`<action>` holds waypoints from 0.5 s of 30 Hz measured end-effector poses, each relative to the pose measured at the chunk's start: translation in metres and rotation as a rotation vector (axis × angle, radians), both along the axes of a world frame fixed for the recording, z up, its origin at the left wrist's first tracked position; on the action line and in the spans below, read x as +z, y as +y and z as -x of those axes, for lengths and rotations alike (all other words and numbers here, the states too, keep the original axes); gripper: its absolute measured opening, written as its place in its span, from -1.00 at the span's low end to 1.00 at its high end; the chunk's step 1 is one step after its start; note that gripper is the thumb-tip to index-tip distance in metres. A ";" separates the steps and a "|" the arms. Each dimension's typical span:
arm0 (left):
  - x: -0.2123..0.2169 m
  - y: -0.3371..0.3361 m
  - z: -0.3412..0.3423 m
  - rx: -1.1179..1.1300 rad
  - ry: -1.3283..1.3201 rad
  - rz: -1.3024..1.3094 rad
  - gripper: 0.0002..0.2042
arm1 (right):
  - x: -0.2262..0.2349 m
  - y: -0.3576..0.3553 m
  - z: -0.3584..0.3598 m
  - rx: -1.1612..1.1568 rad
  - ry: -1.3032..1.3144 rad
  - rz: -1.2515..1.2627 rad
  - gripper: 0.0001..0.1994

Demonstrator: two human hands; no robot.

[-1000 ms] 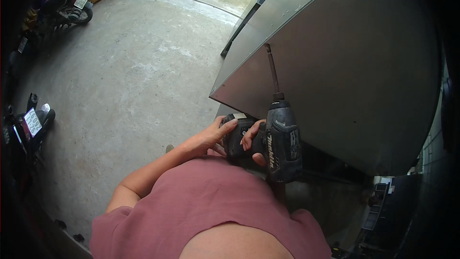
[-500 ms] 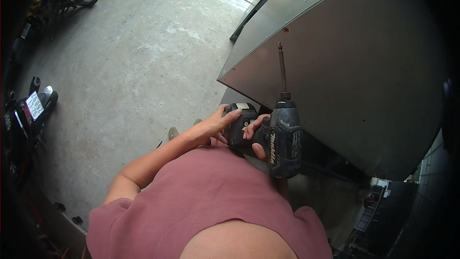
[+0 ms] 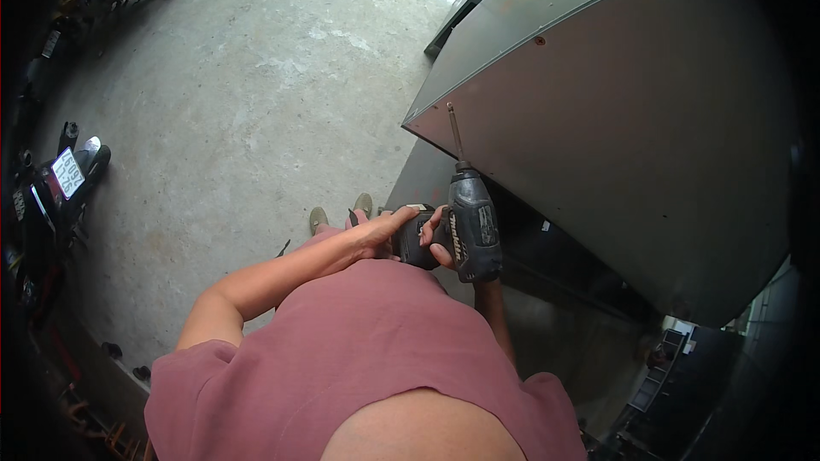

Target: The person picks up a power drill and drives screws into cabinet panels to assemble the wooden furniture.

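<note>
A black cordless impact driver with a long, thin bit lies on its side in front of my body, the bit pointing away from me. My right hand is wrapped round its handle, fingers and thumb partly showing. At the handle's end, my left hand grips the battery pack; the undersides of these fingers are hidden. Beyond the bit is the corner of a large, dark, flat-sided panel with a screw near its edge.
Parked motorbikes stand along the left on the concrete floor. My shoes show below my left forearm. The big panel fills the right side, with dark metal parts under it. A black rack is at the lower right.
The impact driver has shifted left and lower, nearer my body, with both hands still on it. The view has moved a little, so more of my shoes shows.
</note>
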State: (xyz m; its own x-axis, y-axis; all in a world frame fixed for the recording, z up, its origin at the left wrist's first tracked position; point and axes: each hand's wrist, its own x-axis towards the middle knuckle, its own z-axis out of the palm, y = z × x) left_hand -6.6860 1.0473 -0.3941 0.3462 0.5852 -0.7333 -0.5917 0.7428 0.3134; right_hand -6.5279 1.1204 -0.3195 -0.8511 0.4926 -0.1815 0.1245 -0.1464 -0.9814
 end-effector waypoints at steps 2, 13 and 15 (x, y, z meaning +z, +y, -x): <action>0.013 0.000 0.005 -0.012 -0.023 0.014 -0.67 | -0.002 0.001 0.003 -0.021 -0.035 0.057 -0.63; -0.016 -0.013 0.011 -0.063 -0.188 -0.066 -0.44 | -0.027 -0.004 0.011 -0.016 -0.079 -0.112 -0.63; -0.012 -0.012 0.012 -0.095 -0.132 -0.006 -0.40 | -0.028 -0.005 0.013 -0.041 -0.067 -0.062 -0.63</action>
